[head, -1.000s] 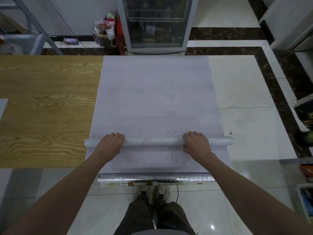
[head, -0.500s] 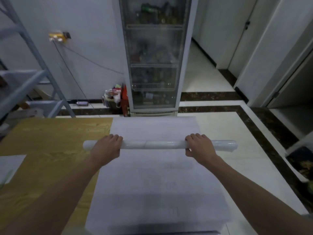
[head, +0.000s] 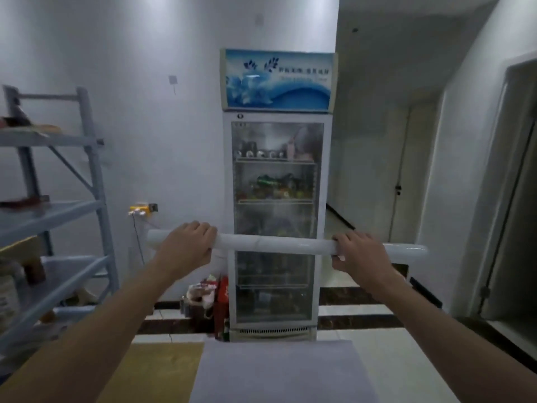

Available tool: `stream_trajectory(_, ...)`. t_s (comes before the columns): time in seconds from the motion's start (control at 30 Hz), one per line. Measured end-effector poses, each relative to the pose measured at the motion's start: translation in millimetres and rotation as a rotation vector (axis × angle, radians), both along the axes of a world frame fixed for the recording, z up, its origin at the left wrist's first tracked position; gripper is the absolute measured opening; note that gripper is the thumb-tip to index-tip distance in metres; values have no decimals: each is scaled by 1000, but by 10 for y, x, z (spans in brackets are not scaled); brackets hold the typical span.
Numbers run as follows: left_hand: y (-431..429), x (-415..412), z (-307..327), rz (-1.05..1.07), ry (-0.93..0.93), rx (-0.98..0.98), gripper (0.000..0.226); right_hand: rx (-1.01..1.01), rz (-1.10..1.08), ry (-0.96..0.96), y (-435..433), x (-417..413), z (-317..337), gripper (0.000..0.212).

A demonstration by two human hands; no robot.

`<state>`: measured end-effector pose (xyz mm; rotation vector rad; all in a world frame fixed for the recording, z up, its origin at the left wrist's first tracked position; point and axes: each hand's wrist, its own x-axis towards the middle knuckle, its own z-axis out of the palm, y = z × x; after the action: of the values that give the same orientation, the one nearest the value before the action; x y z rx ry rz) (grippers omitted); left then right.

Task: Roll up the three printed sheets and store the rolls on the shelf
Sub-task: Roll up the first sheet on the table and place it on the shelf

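While only the head camera is on offer, it shows enough to judge the stage. A finished white roll (head: 276, 245) is held level in the air, crosswise to the view and in front of the glass-door fridge (head: 276, 199) at the far wall. The left hand (head: 186, 242) grips it near its left end, fingers curled over the top. The right hand (head: 360, 251) is wrapped round it further right, and a stretch of roll sticks out past that hand. Both hands are clamped on the roll and well apart from each other.

The metal shelf (head: 58, 210) stands at the left, its boards carrying a few blurred items. The roll's left end is near its upright post, but the roll is not over any board. Near the bottom edge, a pale sheet (head: 279, 370) lies flat on the wooden table (head: 157, 370).

By my reading, one sheet is rolled and being carried, but not yet stored. What is left for it is a swing to the left and setting it down on a board. The flat sheet has not been rolled. Whether a third sheet lies under it, or another roll is already on the shelf, cannot be told from this view.
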<state>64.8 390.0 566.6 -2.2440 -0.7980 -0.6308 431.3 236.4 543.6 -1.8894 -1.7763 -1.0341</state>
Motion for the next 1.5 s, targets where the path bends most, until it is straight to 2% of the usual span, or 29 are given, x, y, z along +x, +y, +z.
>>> stream_trajectory(0.17,23,-105,715,-4,-53,143,29,166,39,-86,34,-114,764,36)
stream_trajectory(0.3,83,-199,1045,-13,-65,232,24,252,48,-142,44,-207,1119,43)
stream_trajectory(0.7,58,-415,1138,-95,-88,291,21,263,52,-198,-54,-359,1258,39)
stream_trajectory(0.93,122,-325,1121,-168,-121,260,29,133,-75,-187,-235,-362,1293,31)
stream_trajectory(1.2,58,411,969,-361,-150,217,37,50,-301,-215,-874,-29,1309,22)
stream_trajectory(1.5,-565,2029,966,-586,-154,184,38,29,-569,-148,-2321,656,1271,45)
